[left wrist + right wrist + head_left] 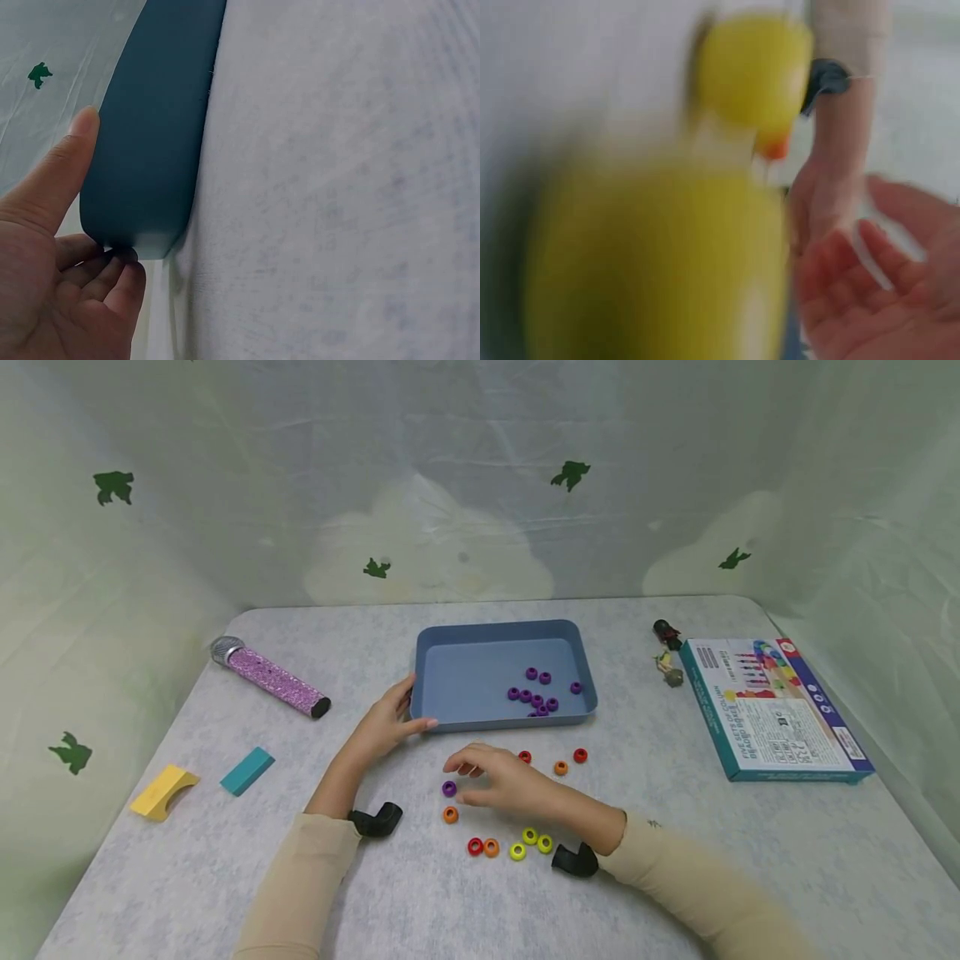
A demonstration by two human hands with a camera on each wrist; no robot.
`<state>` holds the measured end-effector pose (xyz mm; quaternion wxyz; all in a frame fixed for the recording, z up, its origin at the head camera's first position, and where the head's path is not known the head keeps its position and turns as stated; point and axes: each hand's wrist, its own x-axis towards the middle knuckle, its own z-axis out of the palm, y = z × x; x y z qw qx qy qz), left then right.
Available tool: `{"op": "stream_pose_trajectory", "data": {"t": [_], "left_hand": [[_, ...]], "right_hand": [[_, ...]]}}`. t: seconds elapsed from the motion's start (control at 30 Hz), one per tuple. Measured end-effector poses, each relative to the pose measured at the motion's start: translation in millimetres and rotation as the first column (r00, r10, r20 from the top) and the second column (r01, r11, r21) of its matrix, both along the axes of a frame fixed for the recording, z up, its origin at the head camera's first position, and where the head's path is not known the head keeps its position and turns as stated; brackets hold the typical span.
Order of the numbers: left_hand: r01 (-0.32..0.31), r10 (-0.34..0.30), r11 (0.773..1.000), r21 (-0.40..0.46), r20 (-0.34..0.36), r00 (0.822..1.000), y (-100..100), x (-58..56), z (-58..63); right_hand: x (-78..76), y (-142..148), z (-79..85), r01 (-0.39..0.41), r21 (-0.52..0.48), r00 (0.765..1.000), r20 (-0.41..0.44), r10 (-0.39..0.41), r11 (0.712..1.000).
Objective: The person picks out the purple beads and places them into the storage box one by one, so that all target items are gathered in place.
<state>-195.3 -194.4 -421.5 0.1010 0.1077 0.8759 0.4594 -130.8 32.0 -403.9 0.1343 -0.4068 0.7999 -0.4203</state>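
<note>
The blue-grey tray (465, 681) lies mid-table with several purple beads (526, 695) in its right half. My left hand (381, 724) holds its near left corner; in the left wrist view the thumb lies along the tray wall (154, 112) and the fingers bend at the corner. Just in front of the tray, my right hand (506, 781) hovers with loosely bent fingers around nothing. A lone purple bead (449, 788) lies beside its thumb, and an orange bead (451, 815) sits nearer me. Close yellow beads (754, 71) look large and blurred in the right wrist view.
Red (581, 755), orange (561, 767) and yellow beads (518, 852) are scattered around the right forearm. At left are a glittery microphone (273, 679), a teal block (247, 771) and a yellow arch block (163, 792). A flat box (776, 710) and small figures (666, 652) lie at right.
</note>
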Motion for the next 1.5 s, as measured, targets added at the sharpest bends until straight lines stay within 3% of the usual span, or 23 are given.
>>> {"op": "stream_pose_trajectory", "data": {"t": [0.2,0.37,0.53,0.7,0.87,1.03,1.2,1.5], "left_hand": [[0.003,-0.003,1.0,-0.002,-0.001,1.0,-1,0.6,-0.2],[0.005,-0.005,1.0,0.005,0.008,1.0,-2,0.9,-0.1],[0.001,-0.001,1.0,0.007,0.008,1.0,-2,1.5,-0.4],[0.0,0.0,1.0,0.007,0.004,1.0,-1,1.6,-0.1],[-0.004,0.004,1.0,0.008,0.014,1.0,-1,0.6,0.2],[0.002,-0.002,1.0,0.007,0.017,1.0,-2,0.1,0.0],[-0.002,0.002,1.0,-0.002,0.02,1.0,-2,0.4,0.5],[-0.007,0.007,1.0,0.014,0.031,0.999,-1,1.7,0.6]], "right_hand": [[-3.9,-10,-23.8,-0.004,0.06,1.0,-0.012,0.004,0.998],[-4.9,-14,-32.5,-0.023,0.066,0.999,-0.038,0.025,0.998],[-4.3,-13,-30.1,0.016,0.065,1.0,-0.006,-0.015,0.998],[-8.9,-3,-12.7,0.086,-0.021,0.996,0.04,-0.085,0.996],[-32.0,17,3.4,0.215,-0.132,0.977,0.029,-0.213,0.968],[-67.5,41,4.2,0.375,-0.151,0.926,0.019,-0.377,0.914],[-96.7,61,-4.6,0.498,-0.044,0.867,0.028,-0.497,0.866],[-115.0,69,-13.5,0.501,0.183,0.86,0.008,-0.511,0.846]]}}
